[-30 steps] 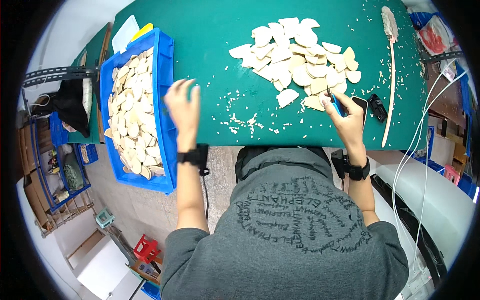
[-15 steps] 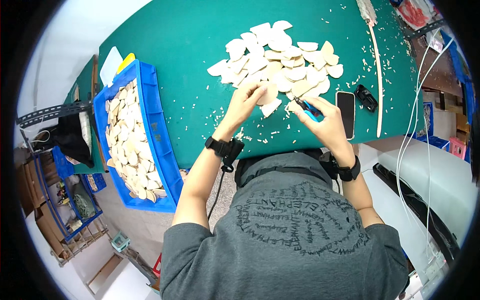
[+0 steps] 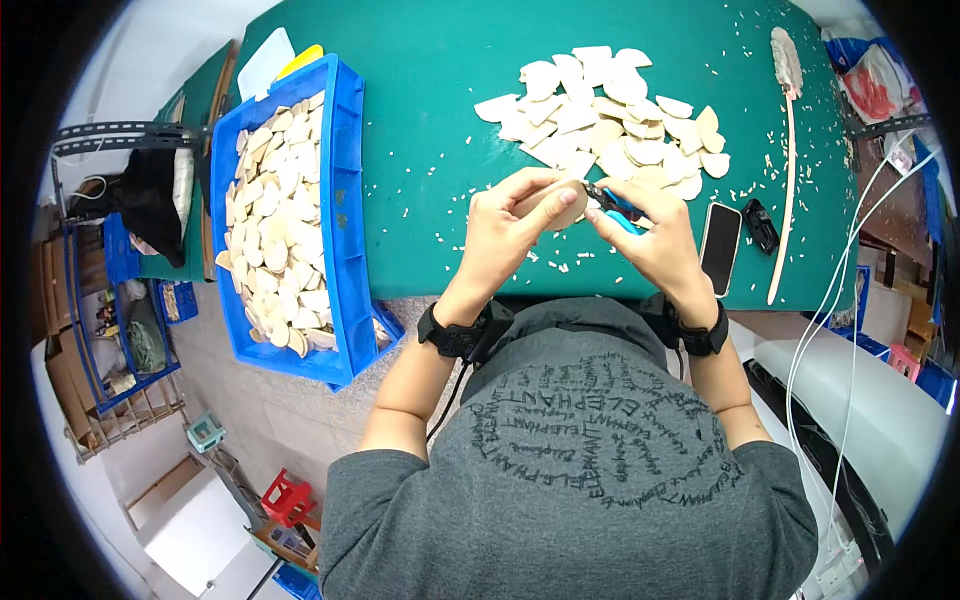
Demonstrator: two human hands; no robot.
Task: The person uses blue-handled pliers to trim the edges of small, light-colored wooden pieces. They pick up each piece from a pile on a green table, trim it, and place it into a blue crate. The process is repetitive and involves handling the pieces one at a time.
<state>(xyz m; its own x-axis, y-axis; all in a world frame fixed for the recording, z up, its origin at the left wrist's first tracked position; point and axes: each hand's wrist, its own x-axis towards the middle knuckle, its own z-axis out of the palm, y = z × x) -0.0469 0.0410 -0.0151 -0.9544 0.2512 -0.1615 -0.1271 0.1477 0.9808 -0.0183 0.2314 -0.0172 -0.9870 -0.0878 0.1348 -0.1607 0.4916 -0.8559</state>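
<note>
My left hand (image 3: 500,225) grips a flat, cream-coloured rounded piece (image 3: 566,208), its thumb lying across the face. Wrapped in my right hand (image 3: 655,240) are small cutting pliers (image 3: 624,221) with blue and black handles. Their dark jaws meet the right edge of the piece; whether they bite into it cannot be made out. Just beyond both hands lies a loose heap of similar cream pieces (image 3: 640,120), many half-round, on the green tabletop (image 3: 430,130).
At the left, a blue crate (image 3: 345,180) is filled with cream pieces. To the right lie a phone (image 3: 720,250), a small black object (image 3: 761,226) and a long stick with a fluffy head (image 3: 787,190). Small pale scraps dot the table. White cables (image 3: 838,260) hang at the far right.
The view has shifted, so the table's contents appear farther right. My hands have come together, bringing the cream piece to the pliers' jaws. The right hand's fingers have drawn closer to my left hand.
</note>
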